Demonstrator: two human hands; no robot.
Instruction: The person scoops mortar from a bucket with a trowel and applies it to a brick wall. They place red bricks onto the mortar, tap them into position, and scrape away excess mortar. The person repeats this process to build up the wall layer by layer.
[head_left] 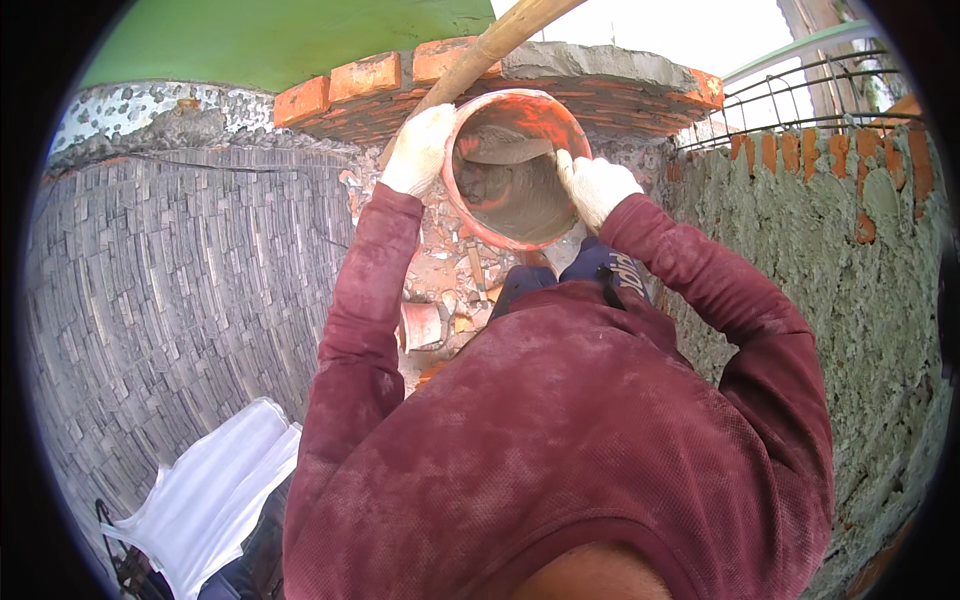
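An orange bucket (pixel 457 205) with wet grey mortar (pixel 515 200) is held up ahead of me. My gloved left hand (pixel 420 150) grips its left rim, overlapping a bamboo pole (pixel 485 50); I cannot tell whether it touches the pole. Inside the bucket a trowel blade (pixel 500 150) lies across the upper part, coated in grey. My gloved right hand (pixel 590 188) is closed at the bucket's right edge on the trowel, whose handle is mostly hidden by the fingers.
A brick ledge (pixel 360 77) is behind the bucket, with a wire mesh (pixel 790 95) to its right. A mortar-covered wall (pixel 870 350) rises at right, a tiled wall (pixel 170 280) at left. White cloth (pixel 215 490) hangs lower left. Brick rubble (pixel 450 300) lies below.
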